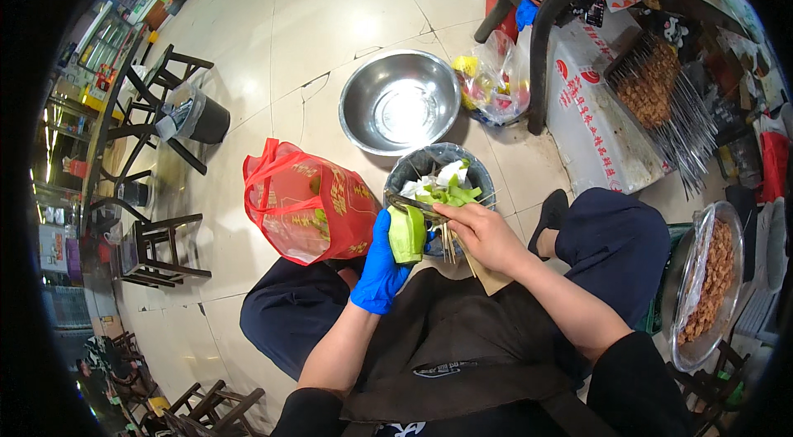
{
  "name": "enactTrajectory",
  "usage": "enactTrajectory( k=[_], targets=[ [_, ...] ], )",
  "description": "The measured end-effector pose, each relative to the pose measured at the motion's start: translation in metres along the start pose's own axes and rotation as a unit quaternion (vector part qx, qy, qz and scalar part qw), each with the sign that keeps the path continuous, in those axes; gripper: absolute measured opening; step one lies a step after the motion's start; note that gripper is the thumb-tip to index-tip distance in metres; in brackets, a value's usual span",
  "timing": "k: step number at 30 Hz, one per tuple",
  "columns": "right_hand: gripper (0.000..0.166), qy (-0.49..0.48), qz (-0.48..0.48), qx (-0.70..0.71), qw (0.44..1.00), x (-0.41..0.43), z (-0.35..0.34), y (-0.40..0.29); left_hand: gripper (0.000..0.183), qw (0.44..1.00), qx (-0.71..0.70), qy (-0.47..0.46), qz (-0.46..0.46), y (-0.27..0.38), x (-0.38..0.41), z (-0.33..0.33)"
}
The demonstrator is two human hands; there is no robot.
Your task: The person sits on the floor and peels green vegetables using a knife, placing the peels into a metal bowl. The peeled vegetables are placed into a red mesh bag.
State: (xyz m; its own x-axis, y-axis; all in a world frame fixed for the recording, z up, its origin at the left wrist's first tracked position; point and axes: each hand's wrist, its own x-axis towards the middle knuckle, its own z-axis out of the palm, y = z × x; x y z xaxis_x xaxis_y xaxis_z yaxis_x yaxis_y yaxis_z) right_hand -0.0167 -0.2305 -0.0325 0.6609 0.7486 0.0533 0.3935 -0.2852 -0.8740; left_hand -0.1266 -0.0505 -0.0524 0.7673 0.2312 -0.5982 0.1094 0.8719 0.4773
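My left hand [383, 268], in a blue glove, holds a pale green, partly peeled fruit or vegetable [407, 237] over my lap. My bare right hand [483, 232] grips a dark, narrow tool [406, 202], which looks like a peeler or knife and lies across the top of the green piece. Its working edge cannot be made out. Just beyond my hands stands a lined waste bin [483, 172]. Green peelings [455, 195], white crumpled tissue [451, 173] and thin wooden sticks [447, 244] are in it, some sticks poking out over the near side.
A red carrier bag [297, 201] with green produce inside stands left of the bin. Beyond it sits a steel basin [359, 102]. At right are a carton [588, 127], skewered meat on a tray [650, 90] and a bowl of meat [709, 282]. Wooden stools [167, 251] stand left.
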Motion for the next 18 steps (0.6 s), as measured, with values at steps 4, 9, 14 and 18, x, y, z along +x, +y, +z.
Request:
enactTrajectory(
  k=[4, 9, 14, 18],
  targets=[
    [0.034, -0.022, -0.018, -0.005, 1.000, 0.003, -0.003, 0.019, 0.057, 0.999, 0.047, 0.003, 0.001, -0.005, 0.002, -0.007],
    [0.032, -0.020, 0.006, -0.017, 1.000, -0.003, 0.001, 0.009, 0.055, 0.997, 0.069, -0.018, -0.030, -0.004, 0.001, -0.008],
    [0.031, -0.016, 0.023, -0.051, 0.998, -0.004, -0.002, 0.020, 0.058, 0.997, 0.074, -0.016, -0.014, -0.013, 0.000, -0.005],
    [0.030, -0.039, 0.104, -0.106, 0.988, -0.010, -0.005, 0.044, 0.065, 0.995, 0.079, -0.061, 0.012, 0.002, 0.000, -0.013]
  ],
)
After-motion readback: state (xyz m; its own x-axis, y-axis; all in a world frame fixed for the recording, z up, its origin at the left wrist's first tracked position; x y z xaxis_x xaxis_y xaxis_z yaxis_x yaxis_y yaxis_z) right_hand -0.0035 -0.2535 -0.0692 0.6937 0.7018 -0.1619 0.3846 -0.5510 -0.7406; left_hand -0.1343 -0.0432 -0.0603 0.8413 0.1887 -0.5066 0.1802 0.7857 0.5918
